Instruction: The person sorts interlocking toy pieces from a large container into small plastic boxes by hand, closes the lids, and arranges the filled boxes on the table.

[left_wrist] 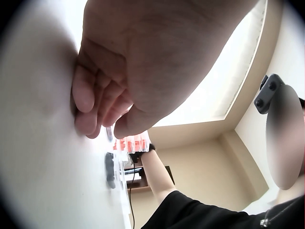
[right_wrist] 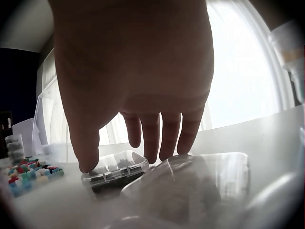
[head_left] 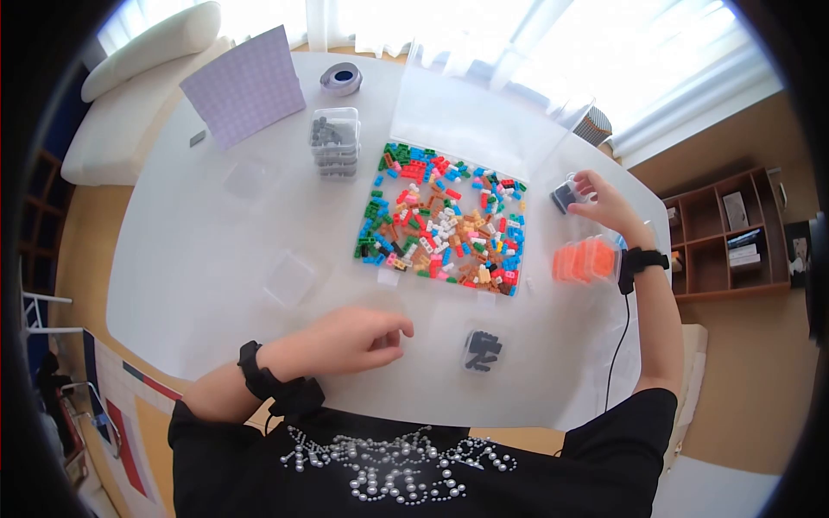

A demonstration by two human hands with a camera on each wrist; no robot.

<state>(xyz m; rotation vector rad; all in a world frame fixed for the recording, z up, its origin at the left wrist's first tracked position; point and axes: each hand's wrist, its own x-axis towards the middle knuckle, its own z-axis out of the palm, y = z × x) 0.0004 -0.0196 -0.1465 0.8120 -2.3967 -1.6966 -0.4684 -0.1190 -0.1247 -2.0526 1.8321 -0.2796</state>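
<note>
My right hand (head_left: 609, 207) reaches over the right side of the table to a small clear box of dark bricks (head_left: 563, 197). Thumb and fingertips pinch this box from opposite sides; in the right wrist view, its transparent walls (right_wrist: 119, 164) show between them. Close by the fingers, a clear plastic container (right_wrist: 219, 174) fills the foreground there. My left hand (head_left: 350, 338) is low over the near part of the table, fingers loosely curled and holding nothing. To its right stands another clear box with black bricks (head_left: 484, 350).
A shallow clear tray (head_left: 356, 250) of mixed coloured bricks occupies the middle. Orange-filled boxes (head_left: 587, 259) stand beside my right forearm. Further left are stacked boxes of grey pieces (head_left: 335, 142), a tape roll (head_left: 341, 78), a lilac studded sheet (head_left: 246, 86) and a clear lid (head_left: 287, 278).
</note>
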